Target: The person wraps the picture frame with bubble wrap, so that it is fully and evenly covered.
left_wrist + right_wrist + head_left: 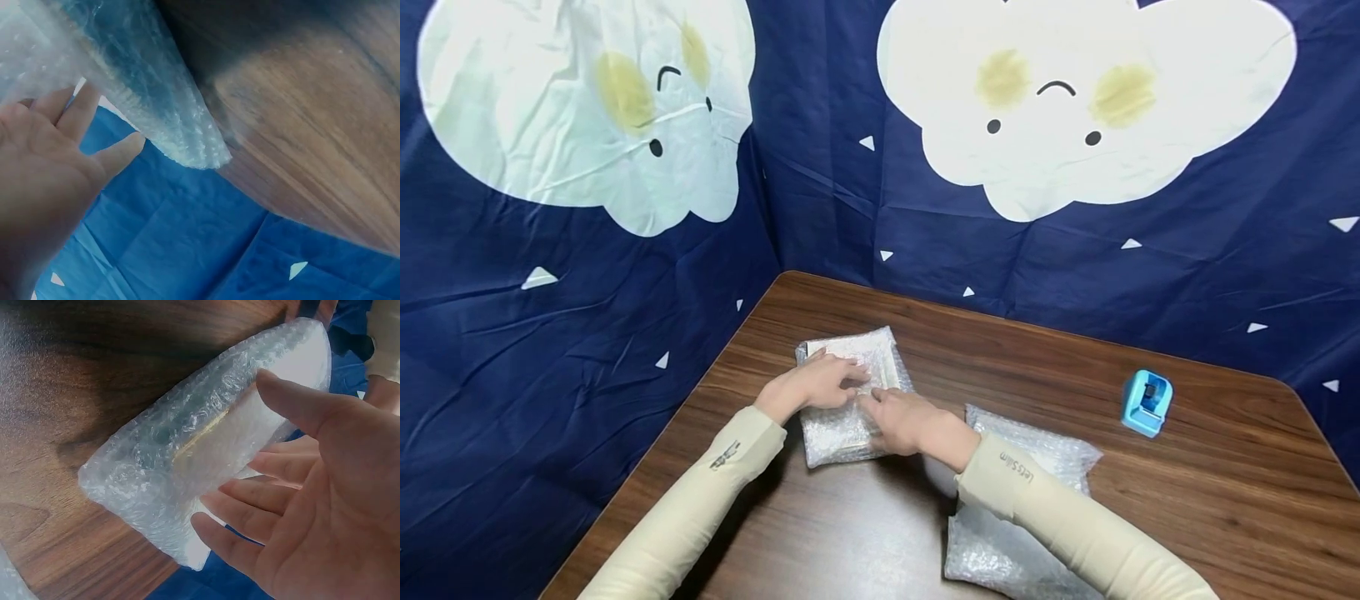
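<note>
A flat rectangular item in bubble wrap (831,437) lies on the table near the far left corner. Through the clear wrap a gold-coloured edge (200,434) and a pale flat face show in the right wrist view. My left hand (811,385) rests on the package from its left side, with fingers extended over the wrap. From the right, my right hand (906,421) touches the wrapped surface, fingers fairly straight and thumb (284,397) on top. Fingertips of both hands are close together over the middle. Part of the package is hidden under them.
More bubble wrap (985,550) lies on the wooden table (835,533) beneath my right forearm. A blue tape dispenser (1147,404) stands farther right. Dark blue cloth (820,208) with white clouds hangs behind the table and along its left edge.
</note>
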`<state>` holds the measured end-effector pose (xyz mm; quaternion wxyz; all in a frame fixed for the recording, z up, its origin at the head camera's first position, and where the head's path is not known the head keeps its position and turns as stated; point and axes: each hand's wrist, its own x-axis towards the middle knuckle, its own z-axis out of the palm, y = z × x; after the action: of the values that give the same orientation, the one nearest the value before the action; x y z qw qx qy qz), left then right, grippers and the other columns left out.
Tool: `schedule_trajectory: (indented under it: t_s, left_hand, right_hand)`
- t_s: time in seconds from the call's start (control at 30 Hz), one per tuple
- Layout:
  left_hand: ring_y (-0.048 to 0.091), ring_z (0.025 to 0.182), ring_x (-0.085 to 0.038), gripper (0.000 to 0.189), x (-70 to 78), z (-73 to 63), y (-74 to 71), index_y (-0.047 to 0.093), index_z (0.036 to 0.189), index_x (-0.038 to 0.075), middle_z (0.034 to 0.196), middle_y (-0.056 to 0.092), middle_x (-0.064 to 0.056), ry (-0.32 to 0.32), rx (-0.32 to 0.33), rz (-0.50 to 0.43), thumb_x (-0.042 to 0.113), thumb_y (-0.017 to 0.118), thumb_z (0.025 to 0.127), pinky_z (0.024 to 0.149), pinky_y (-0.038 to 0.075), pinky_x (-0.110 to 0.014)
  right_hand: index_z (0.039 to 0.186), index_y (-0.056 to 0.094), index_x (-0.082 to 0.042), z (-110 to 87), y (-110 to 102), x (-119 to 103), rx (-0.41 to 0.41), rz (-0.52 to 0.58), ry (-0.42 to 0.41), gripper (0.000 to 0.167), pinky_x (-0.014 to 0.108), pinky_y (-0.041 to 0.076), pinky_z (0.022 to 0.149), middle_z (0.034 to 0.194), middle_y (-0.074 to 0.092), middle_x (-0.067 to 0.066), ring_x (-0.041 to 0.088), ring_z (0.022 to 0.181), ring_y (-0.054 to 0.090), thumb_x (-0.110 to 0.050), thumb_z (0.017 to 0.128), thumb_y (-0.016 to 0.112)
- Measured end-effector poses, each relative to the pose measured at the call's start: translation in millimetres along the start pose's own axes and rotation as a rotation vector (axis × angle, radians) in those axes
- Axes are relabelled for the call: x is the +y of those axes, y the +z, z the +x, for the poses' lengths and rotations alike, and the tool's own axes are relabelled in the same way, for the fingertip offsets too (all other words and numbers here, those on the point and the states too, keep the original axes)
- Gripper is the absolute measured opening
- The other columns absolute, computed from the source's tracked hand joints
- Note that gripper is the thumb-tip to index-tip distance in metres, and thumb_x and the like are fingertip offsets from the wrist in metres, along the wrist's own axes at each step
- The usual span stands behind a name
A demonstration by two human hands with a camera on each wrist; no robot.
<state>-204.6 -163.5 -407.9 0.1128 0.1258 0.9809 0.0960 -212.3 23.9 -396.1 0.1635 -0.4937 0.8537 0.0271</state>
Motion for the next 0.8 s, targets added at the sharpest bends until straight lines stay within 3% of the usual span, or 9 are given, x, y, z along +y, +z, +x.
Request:
schedule_trajectory:
  t_s: [0.13,0.27,0.37,0.47,0.53,0.63,0.7,0.8]
  left_hand:
    - [0.040,0.136,-0.032,0.040,-4.9,-1.7,-1.0,0.058,0.133,0.014,0.144,0.048,-0.008,0.031,-0.008,-0.062,0.020,0.051,0.094,0.114,0.024,-0.055]
    - [0.042,0.135,-0.031,0.037,-11.0,-1.5,-0.7,0.058,0.132,0.011,0.143,0.050,-0.010,0.079,0.021,-0.145,0.019,0.047,0.098,0.114,0.027,-0.050]
    - [0.045,0.133,-0.029,0.034,-16.1,-1.5,-1.3,0.060,0.129,0.010,0.140,0.053,-0.010,0.097,0.087,-0.250,0.018,0.047,0.099,0.113,0.032,-0.047]
    - [0.051,0.127,-0.026,0.030,-20.7,-1.4,-3.8,0.065,0.123,0.009,0.133,0.060,-0.009,0.123,0.217,-0.320,0.017,0.048,0.099,0.108,0.039,-0.043]
    - [0.059,0.116,-0.023,0.027,-23.1,-1.3,-6.9,0.068,0.117,0.009,0.122,0.065,-0.008,0.130,0.320,-0.333,0.018,0.049,0.100,0.101,0.046,-0.041]
    - [0.062,0.095,-0.019,0.026,-26.3,-1.9,-12.7,0.070,0.108,0.010,0.103,0.068,-0.004,0.096,0.451,-0.319,0.021,0.048,0.100,0.086,0.051,-0.037]
    - [0.061,0.085,-0.016,0.027,-27.7,-3.2,-16.6,0.070,0.103,0.010,0.093,0.067,-0.003,0.047,0.474,-0.327,0.024,0.047,0.101,0.078,0.050,-0.036]
    - [0.064,0.079,-0.014,0.031,-28.3,-5.3,-21.4,0.070,0.101,0.010,0.085,0.070,-0.003,-0.007,0.410,-0.347,0.028,0.045,0.102,0.074,0.051,-0.035]
  right_hand:
    - [0.149,0.028,-0.017,-0.4,-1.0,1.6,-0.003,0.013,-0.008,0.075,0.043,0.031,0.114,0.152,0.034,0.016,0.030,0.139,0.037,-0.046,0.088,0.063]
    - [0.150,0.026,-0.012,-1.4,-2.7,5.7,0.026,0.062,-0.041,0.074,0.041,0.031,0.114,0.150,0.038,0.014,0.029,0.138,0.038,-0.050,0.092,0.054]
    - [0.151,0.025,-0.009,-1.7,-5.1,12.3,0.071,0.154,-0.066,0.068,0.042,0.030,0.115,0.150,0.038,0.015,0.030,0.138,0.037,-0.050,0.099,0.041]
    - [0.149,0.029,-0.007,-2.1,-8.1,20.6,0.156,0.215,-0.085,0.058,0.043,0.031,0.114,0.148,0.041,0.016,0.031,0.137,0.040,-0.041,0.103,0.033]
    - [0.142,0.042,-0.004,-2.9,-10.3,26.0,0.243,0.217,-0.109,0.048,0.042,0.039,0.109,0.139,0.052,0.016,0.030,0.129,0.049,-0.032,0.104,0.037]
    - [0.116,0.063,-0.005,-5.0,-14.0,32.0,0.363,0.194,-0.158,0.025,0.036,0.051,0.092,0.113,0.065,0.009,0.023,0.105,0.063,-0.018,0.099,0.050]
    - [0.098,0.067,-0.007,-6.5,-16.1,34.2,0.392,0.208,-0.204,0.013,0.032,0.053,0.078,0.093,0.066,0.003,0.016,0.086,0.063,-0.012,0.095,0.056]
    - [0.085,0.067,-0.010,-8.7,-17.6,36.3,0.320,0.255,-0.265,0.012,0.025,0.049,0.067,0.077,0.062,-0.003,0.007,0.069,0.055,-0.010,0.093,0.058]
